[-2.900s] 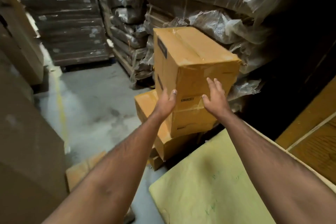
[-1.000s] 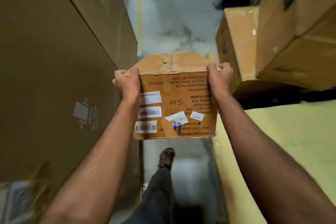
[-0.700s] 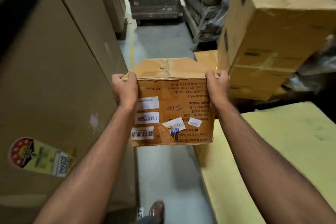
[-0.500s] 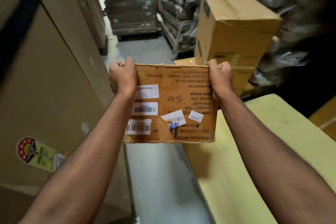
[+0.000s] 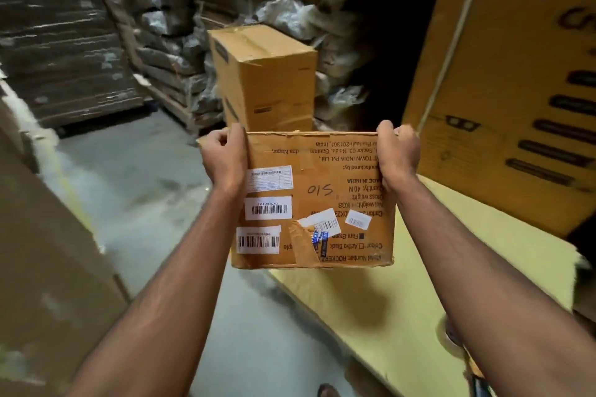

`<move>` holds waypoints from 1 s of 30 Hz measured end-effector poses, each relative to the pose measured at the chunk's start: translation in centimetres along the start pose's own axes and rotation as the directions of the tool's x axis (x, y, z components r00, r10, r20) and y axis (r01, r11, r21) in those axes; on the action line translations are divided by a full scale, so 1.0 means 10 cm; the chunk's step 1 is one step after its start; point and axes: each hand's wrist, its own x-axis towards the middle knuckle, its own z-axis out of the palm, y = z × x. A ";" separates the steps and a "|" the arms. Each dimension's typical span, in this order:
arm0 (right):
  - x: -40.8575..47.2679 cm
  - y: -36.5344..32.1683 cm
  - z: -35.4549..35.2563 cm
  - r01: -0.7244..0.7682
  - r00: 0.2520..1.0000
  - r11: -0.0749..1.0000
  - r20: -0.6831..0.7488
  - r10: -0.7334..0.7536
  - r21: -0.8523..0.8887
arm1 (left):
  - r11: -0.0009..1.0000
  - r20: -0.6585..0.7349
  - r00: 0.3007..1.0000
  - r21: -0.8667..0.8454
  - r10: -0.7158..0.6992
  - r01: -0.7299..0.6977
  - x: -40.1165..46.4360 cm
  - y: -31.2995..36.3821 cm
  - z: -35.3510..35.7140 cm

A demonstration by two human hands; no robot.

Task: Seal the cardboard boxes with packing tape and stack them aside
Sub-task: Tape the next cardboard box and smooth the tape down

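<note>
I hold a brown cardboard box up in front of me, its near face covered in barcode labels, upside-down print and the handwritten mark "510". My left hand grips its upper left corner and my right hand grips its upper right corner, fingers curled over the top edge. Behind it stands a tall taped cardboard box on the stack of sealed boxes. A roll of packing tape lies partly hidden behind my right forearm on the yellow board.
A yellow board serves as a work surface at lower right. A large printed carton rises at right. Big brown cartons wall the left. Plastic-wrapped pallets stand behind; grey concrete floor runs between them.
After setting a box on the stack, I picked up the labelled box from low down. Over the last second it has risen to chest height and swung toward the stack and the yellow board.
</note>
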 end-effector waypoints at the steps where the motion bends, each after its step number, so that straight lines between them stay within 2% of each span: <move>1: 0.00 0.10 -0.18 0.000 0.999 1.000 -0.051 -0.001 -0.017 | 1.000 0.066 0.998 -0.025 -0.009 0.011 -0.11 -0.04 0.12; 5: 0.09 0.56 -0.76 0.005 0.988 0.999 -0.157 -0.012 -0.049 | 0.992 0.341 0.934 -0.020 -0.109 0.123 -0.48 -0.33 0.54; 8: 0.18 1.04 -1.07 -0.091 0.989 0.994 -0.122 0.082 -0.068 | 0.965 0.528 0.807 0.121 -0.263 0.235 -0.77 -0.68 0.76; 10: 0.27 1.40 -1.27 -0.160 0.986 0.977 -0.077 0.150 -0.139 | 0.926 0.585 0.718 0.233 -0.377 0.296 -0.98 -0.92 0.86; 12: 0.36 1.73 -1.47 -0.197 0.980 0.953 -0.038 0.194 -0.232 | 0.913 0.615 0.676 0.231 -0.406 0.337 -1.16 -1.07 1.00; 15: 0.44 2.07 -1.66 -0.190 0.964 0.909 0.105 0.244 -0.370 | 0.921 0.585 0.712 0.275 -0.389 0.277 -1.29 -1.20 1.23; 18: 0.50 2.25 -1.67 -0.120 0.946 0.914 0.234 0.224 -0.388 | 0.895 0.525 0.739 0.370 -0.422 0.248 -1.32 -1.38 1.34; 22: 0.48 2.40 -1.58 -0.132 0.924 0.908 0.281 0.258 -0.398 | 0.838 0.497 0.718 0.497 -0.487 0.224 -1.31 -1.66 1.29; 24: 0.48 2.50 -1.56 -0.172 0.903 0.881 0.287 0.319 -0.440 | 0.815 0.495 0.713 0.548 -0.496 0.187 -1.33 -1.88 1.25; 26: 0.44 2.67 -1.59 -0.217 0.845 0.816 0.316 0.432 -0.536 | 0.770 0.518 0.659 0.620 -0.546 0.150 -1.48 -1.94 1.19; 28: 0.32 2.86 -1.64 -0.223 0.740 0.697 0.347 0.576 -0.681 | 0.738 0.576 0.540 0.662 -0.614 0.132 -1.68 -1.98 1.12; 29: 0.24 2.89 -1.67 -0.209 0.701 0.648 0.349 0.621 -0.733 | 0.720 0.582 0.502 0.683 -0.640 0.126 -1.75 -2.05 1.08; 30: 0.17 2.92 -1.67 -0.211 0.694 0.638 0.346 0.631 -0.741 | 0.711 0.573 0.505 0.692 -0.646 0.124 -1.80 -2.14 1.06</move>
